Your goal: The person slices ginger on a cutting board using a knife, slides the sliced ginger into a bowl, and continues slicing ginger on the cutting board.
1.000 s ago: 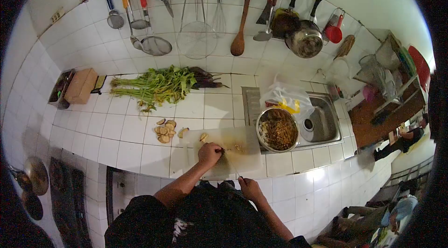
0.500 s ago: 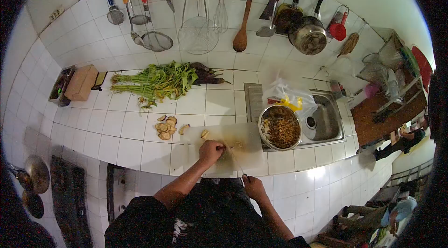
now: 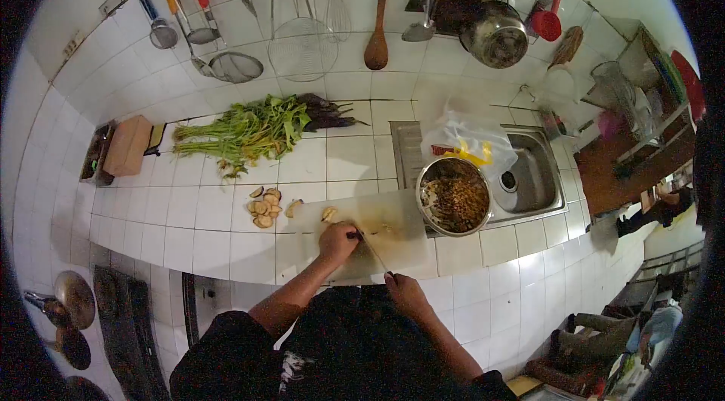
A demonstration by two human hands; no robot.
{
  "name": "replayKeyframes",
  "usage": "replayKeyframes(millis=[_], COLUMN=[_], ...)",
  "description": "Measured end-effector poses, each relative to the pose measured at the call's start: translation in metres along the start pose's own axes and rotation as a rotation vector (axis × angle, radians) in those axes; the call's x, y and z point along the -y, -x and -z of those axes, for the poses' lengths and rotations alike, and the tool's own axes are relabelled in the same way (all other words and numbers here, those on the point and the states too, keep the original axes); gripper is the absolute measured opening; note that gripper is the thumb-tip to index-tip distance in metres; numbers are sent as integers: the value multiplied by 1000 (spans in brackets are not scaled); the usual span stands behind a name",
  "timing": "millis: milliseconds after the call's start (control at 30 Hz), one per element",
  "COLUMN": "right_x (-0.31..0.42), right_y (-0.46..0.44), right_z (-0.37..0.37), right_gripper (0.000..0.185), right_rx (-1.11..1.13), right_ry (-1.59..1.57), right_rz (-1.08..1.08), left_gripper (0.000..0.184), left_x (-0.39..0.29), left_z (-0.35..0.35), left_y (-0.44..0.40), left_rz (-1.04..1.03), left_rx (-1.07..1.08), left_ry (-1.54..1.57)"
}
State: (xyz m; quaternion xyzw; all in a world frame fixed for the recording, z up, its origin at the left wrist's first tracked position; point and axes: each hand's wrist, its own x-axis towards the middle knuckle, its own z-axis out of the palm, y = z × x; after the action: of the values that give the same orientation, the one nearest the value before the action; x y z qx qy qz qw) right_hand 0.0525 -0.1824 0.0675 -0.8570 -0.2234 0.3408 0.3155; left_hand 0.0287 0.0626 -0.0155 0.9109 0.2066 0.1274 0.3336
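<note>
My right hand (image 3: 408,296) is closed around the handle of a knife (image 3: 375,253), whose thin blade slants up and left across a pale, translucent cutting board (image 3: 404,239). Close to the blade's tip, my left hand (image 3: 337,245) is closed with its fingers pinched on a small dark piece, mostly hidden, on the board. A pale cut slice (image 3: 328,214) lies just beyond that hand. Farther left, a small pile of pale slices with dark skin (image 3: 263,208) rests on the tiles, with one slice (image 3: 294,208) at the board's edge.
A steel bowl (image 3: 487,214) of brown food stands beside the sink (image 3: 545,201), near a plastic bag (image 3: 472,133). Leafy greens (image 3: 257,129) and dark purple eggplants (image 3: 325,112) lie at the back. Utensils and pans (image 3: 495,35) hang above. Another person (image 3: 657,212) is at far right.
The whole view has shifted slightly as my head moved. Both hands stay over the board in nearly the same positions, the knife still angled toward my left fingers.
</note>
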Motion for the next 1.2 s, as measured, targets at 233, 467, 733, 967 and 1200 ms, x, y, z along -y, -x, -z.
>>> replayKeyframes(millis=[233,467,733,967,1200], right_x=[-13,-24,-12,5,-13], right_y=[10,10,12,-2,5], right_z=[1,-7,-14,-9,-12], right_gripper=[50,54,54,53,54], right_rx=[-8,-30,6,-3,-46], right_ry=[77,4,-1,84,62], right_rz=[-95,-34,-44,-113,-138], left_gripper=[17,14,14,18,15], left_x=[-15,-22,-20,-26,-21], left_z=[11,15,10,21,12], left_y=[3,6,5,-4,7], left_rz=[80,24,59,129,73], left_rx=[10,-7,-43,74,17], left_ry=[-8,-69,-70,-84,-75])
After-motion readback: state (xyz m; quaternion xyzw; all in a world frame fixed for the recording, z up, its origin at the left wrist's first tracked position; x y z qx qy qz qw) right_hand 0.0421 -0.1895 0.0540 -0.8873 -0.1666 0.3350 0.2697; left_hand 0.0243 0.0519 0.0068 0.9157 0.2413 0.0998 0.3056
